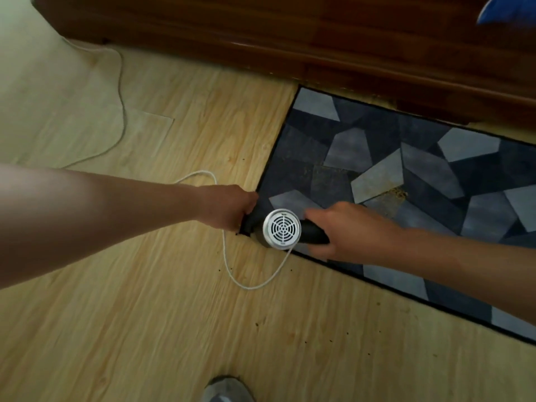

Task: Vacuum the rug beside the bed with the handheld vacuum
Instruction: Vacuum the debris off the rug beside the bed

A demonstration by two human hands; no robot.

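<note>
Now | handheld vacuum in right hand | left hand at rug corner

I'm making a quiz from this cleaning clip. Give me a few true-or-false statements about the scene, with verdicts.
1. The right hand holds the handheld vacuum by its black handle. True.
2. The rug is plain red. False: it has blue-grey geometric patches with a dark border.
3. A white cord loops across the wooden floor. True.
4. The left hand rests on the bed frame. False: it is down at the rug's near corner, beside the vacuum.
5. Crumbs lie on the rug. True.
</note>
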